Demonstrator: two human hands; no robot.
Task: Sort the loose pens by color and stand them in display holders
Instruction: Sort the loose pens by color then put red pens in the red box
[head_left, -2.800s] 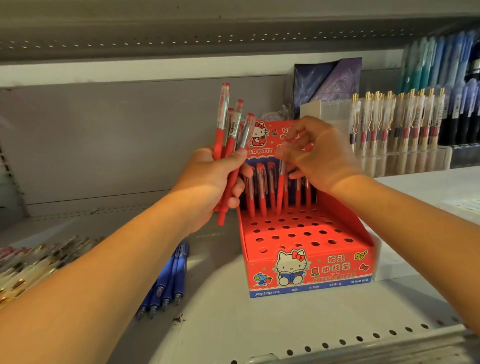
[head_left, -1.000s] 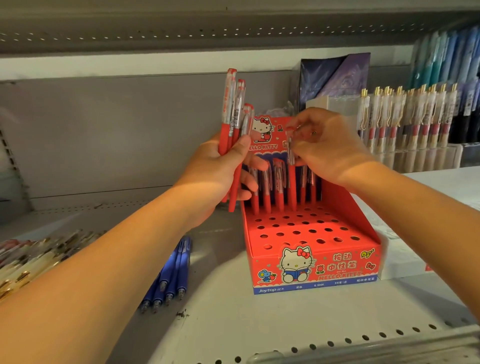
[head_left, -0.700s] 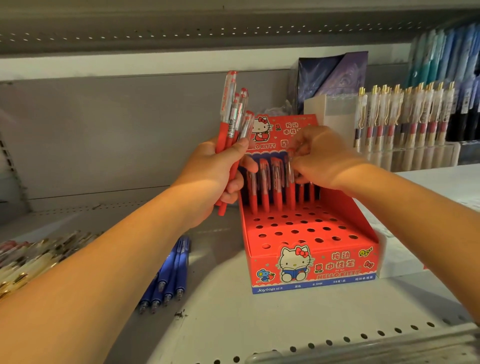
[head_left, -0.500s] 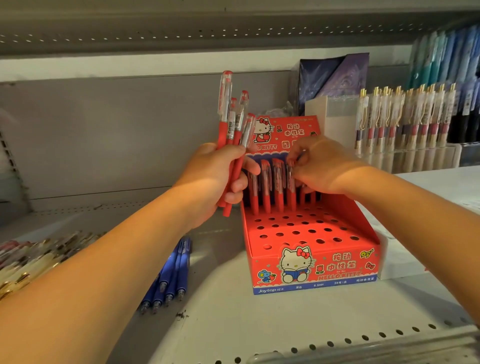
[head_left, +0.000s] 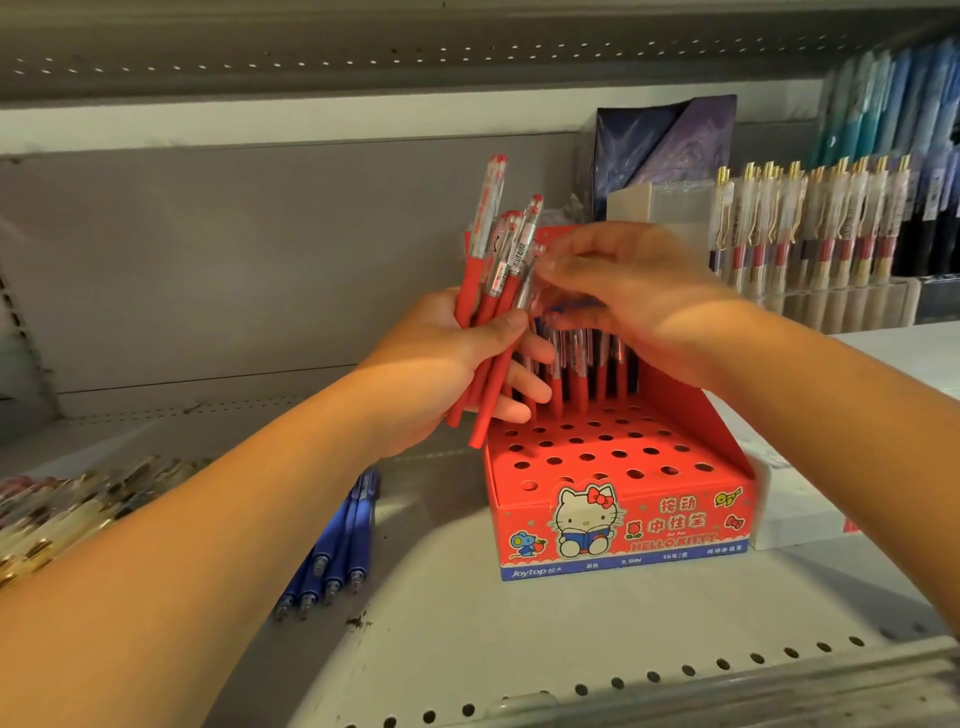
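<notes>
My left hand (head_left: 441, 364) is shut on a bundle of several red pens (head_left: 493, 291), held upright just left of the red Hello Kitty display box (head_left: 675, 519). My right hand (head_left: 639, 296) is blurred, above the box's back row. Its fingertips reach left and touch the clear top of one pen in the bundle; I cannot tell whether they grip it. Several red pens (head_left: 576, 374) stand in the back row of holes, partly hidden by both hands. The front rows of holes hold nothing.
Several blue pens (head_left: 337, 545) lie loose on the shelf, left of the box. A pile of mixed loose pens (head_left: 62, 509) lies at the far left. A clear holder of gold-clip pens (head_left: 810, 234) stands at the back right, and a white box (head_left: 795, 514) sits against the red box.
My right hand pushed a red pen down into the back row, let go of it, then rose and moved left to the bundle. My left hand kept holding its pens.
</notes>
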